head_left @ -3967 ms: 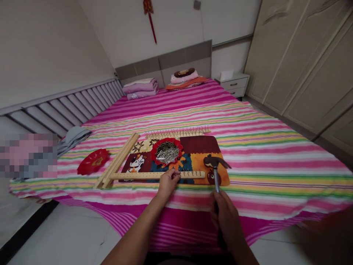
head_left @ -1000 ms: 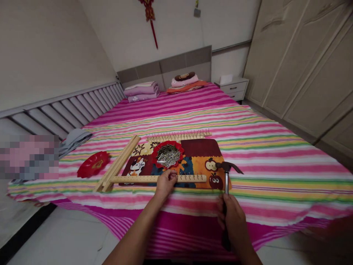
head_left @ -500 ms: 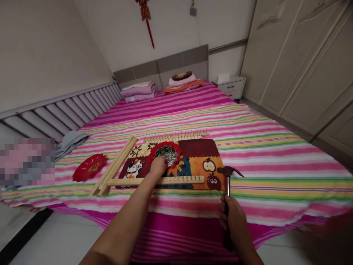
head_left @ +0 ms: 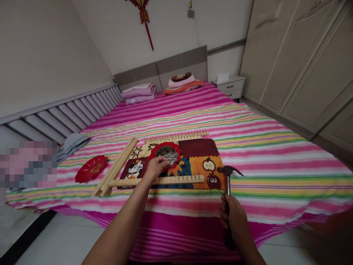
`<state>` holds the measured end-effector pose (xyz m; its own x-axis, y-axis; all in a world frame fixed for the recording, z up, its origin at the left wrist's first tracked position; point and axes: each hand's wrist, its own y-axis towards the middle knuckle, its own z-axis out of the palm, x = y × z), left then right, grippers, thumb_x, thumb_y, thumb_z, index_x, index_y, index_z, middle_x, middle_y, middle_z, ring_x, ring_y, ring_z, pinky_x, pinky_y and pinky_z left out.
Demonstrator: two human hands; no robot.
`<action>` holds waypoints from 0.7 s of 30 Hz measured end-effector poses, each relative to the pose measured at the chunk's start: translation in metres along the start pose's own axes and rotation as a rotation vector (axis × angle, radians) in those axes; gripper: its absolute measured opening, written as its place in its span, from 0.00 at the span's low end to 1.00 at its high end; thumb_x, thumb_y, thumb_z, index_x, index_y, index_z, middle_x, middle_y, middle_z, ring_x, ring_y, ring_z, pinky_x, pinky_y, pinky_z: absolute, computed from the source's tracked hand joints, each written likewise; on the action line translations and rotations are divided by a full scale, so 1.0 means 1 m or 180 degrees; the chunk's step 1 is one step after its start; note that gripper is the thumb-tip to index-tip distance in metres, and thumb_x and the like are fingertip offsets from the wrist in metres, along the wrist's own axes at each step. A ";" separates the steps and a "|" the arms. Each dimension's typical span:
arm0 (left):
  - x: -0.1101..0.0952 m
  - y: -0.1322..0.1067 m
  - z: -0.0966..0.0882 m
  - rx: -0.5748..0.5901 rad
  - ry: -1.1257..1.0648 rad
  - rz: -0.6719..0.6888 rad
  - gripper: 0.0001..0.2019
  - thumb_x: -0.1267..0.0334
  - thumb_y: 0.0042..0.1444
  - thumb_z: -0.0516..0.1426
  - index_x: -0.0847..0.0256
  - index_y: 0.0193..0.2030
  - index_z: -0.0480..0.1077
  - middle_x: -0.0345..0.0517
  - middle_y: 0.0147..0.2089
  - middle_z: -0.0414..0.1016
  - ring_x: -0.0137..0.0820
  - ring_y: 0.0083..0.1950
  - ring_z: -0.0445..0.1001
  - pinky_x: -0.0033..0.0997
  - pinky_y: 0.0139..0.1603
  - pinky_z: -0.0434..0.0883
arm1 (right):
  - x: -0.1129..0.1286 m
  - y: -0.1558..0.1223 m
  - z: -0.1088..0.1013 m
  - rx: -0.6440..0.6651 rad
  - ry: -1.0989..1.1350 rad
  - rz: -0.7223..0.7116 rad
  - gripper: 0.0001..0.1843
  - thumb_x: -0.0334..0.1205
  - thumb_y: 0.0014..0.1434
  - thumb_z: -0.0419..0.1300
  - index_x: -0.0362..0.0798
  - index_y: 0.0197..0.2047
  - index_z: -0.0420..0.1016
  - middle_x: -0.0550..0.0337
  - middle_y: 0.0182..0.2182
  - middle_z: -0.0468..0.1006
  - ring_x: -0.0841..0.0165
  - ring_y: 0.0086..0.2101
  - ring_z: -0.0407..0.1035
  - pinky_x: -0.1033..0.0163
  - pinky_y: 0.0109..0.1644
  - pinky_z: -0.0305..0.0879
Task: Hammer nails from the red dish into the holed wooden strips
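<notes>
On the bed (head_left: 275, 165), my left hand (head_left: 156, 166) is at the red dish (head_left: 165, 144) of pins (head_left: 167, 154) on a patterned mat (head_left: 198, 148); I cannot tell if it grips any. Rightward, my right hand (head_left: 234, 219) is clamped on a hammer (head_left: 228, 184), just off the mat.
</notes>
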<state>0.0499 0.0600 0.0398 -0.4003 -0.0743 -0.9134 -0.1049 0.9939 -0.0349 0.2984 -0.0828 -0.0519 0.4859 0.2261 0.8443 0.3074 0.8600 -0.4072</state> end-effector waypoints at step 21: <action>0.030 -0.050 0.028 0.0097 -0.0555 -0.0143 0.12 0.57 0.33 0.64 0.62 0.21 0.68 0.33 0.17 0.67 0.23 0.21 0.64 0.23 0.25 0.62 | 0.002 0.000 0.000 -0.0008 0.0085 0.0022 0.19 0.57 0.48 0.60 0.50 0.30 0.64 0.71 0.16 0.62 0.77 0.13 0.50 0.73 0.09 0.46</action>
<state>0.0688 0.0101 0.0022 -0.2317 -0.1061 -0.9670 -0.0906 0.9921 -0.0872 0.2997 -0.0826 -0.0502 0.5097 0.2198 0.8318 0.3059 0.8574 -0.4140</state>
